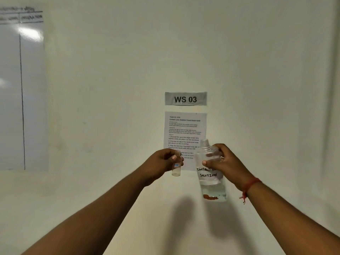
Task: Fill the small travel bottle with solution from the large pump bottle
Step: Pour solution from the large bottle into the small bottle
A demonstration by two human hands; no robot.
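My left hand (161, 163) grips a small clear travel bottle (176, 167), upright, uncapped, with a little liquid at its bottom and a small blue-marked label. My right hand (226, 163) holds the large clear bottle (211, 173) around its shoulder, nearly upright and leaning slightly left. Its threaded neck is open, with no pump on it. A white label reads "CONTACT ... SOLUTION" and liquid fills its lowest part. Both bottles are raised in front of the wall, a small gap apart, the large one's neck higher than the small one's mouth.
A "WS 03" sign (185, 98) and a printed instruction sheet (184, 133) hang on the white wall behind the bottles. A glossy whiteboard sheet (22, 92) hangs at the left. A red thread band circles my right wrist (250, 186).
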